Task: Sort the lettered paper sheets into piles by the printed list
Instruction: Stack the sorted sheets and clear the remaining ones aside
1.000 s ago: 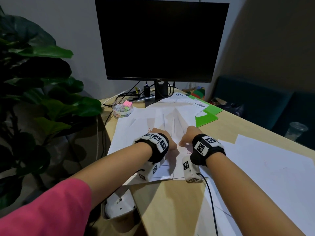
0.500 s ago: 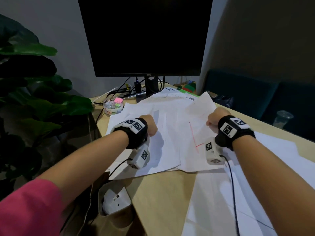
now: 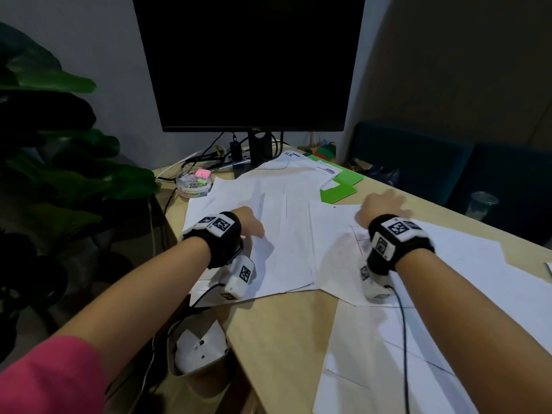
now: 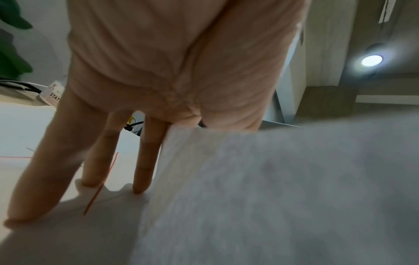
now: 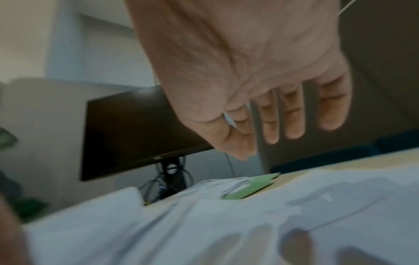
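Note:
A fanned pile of white sheets (image 3: 286, 234) covers the left middle of the desk. My left hand (image 3: 252, 224) rests on it, and its straight fingers (image 4: 140, 161) press the paper. One sheet edge (image 4: 226, 161) lies raised against the thumb side of that hand. A sheet with red pen lines (image 3: 337, 252) lies flat to the right, overlapping the pile. My right hand (image 3: 383, 204) hovers just over its far edge with fingers (image 5: 292, 116) straight and spread, holding nothing. More white sheets (image 3: 448, 279) lie at the right. Printed papers (image 3: 310, 167) sit near the monitor foot.
A dark monitor (image 3: 251, 61) stands at the back of the wooden desk (image 3: 283, 339). Green folders (image 3: 343, 189) lie behind the sheets. A stationery tub (image 3: 194, 182) stands at the back left, next to a leafy plant (image 3: 59, 174). A plastic cup (image 3: 482, 204) stands at the far right.
My hands were together at the pile's middle. The right hand carried the red-marked sheet to the right, laid it flat and let go. The left hand moved left on the pile.

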`<state>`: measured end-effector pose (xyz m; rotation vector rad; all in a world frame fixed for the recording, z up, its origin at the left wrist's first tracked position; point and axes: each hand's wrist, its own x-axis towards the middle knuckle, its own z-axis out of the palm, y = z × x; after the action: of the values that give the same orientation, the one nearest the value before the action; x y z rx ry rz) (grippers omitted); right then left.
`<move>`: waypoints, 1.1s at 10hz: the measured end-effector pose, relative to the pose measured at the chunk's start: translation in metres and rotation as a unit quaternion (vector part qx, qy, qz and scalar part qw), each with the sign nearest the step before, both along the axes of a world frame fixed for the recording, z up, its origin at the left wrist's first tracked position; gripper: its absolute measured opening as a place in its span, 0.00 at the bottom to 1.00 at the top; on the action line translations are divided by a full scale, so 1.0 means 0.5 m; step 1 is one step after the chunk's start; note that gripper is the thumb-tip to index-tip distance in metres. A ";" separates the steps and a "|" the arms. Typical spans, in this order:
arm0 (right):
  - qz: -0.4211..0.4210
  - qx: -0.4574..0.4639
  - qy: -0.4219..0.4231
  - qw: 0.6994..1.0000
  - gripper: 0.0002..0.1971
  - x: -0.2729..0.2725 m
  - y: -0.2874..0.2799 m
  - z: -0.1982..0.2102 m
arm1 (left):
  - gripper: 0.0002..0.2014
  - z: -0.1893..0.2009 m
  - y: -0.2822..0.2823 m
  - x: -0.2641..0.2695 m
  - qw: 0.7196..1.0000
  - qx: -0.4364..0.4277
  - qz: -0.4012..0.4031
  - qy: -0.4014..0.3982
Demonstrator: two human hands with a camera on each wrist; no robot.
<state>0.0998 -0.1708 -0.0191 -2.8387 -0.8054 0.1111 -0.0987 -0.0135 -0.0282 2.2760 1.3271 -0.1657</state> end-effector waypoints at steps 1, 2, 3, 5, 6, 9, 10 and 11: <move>0.133 0.054 0.118 0.983 0.18 -0.083 0.055 0.001 | 0.15 0.002 -0.002 -0.005 0.999 -0.027 0.007 -0.016; 0.151 0.093 0.269 0.947 0.20 -0.144 0.085 -0.012 | 0.16 0.001 -0.003 -0.013 0.999 -0.041 0.010 -0.024; 0.154 0.097 0.297 0.937 0.21 -0.172 0.108 -0.028 | 0.18 0.000 -0.007 -0.020 0.999 -0.042 0.010 -0.029; 0.151 0.012 0.308 0.939 0.05 -0.190 0.122 -0.021 | 0.30 0.003 -0.010 -0.029 0.997 -0.054 0.016 -0.052; 0.106 0.174 0.417 0.886 0.05 -0.172 0.141 -0.050 | 0.36 0.004 -0.010 -0.033 0.995 -0.073 0.021 -0.065; 0.148 0.187 0.473 0.848 0.11 -0.184 0.148 -0.047 | 0.27 0.018 -0.014 -0.048 0.994 -0.086 0.002 -0.071; 0.149 0.188 0.447 0.862 0.06 -0.190 0.143 -0.042 | 0.11 0.019 -0.014 -0.047 0.991 -0.093 0.016 -0.090; 0.124 0.181 0.419 0.881 0.10 -0.187 0.148 -0.040 | 0.05 0.022 -0.015 -0.054 0.991 -0.070 0.048 -0.104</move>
<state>0.0061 -0.0970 -0.0391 -1.9984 -0.8359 1.0190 -0.1258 -0.0212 -0.0174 2.0471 1.2698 0.0123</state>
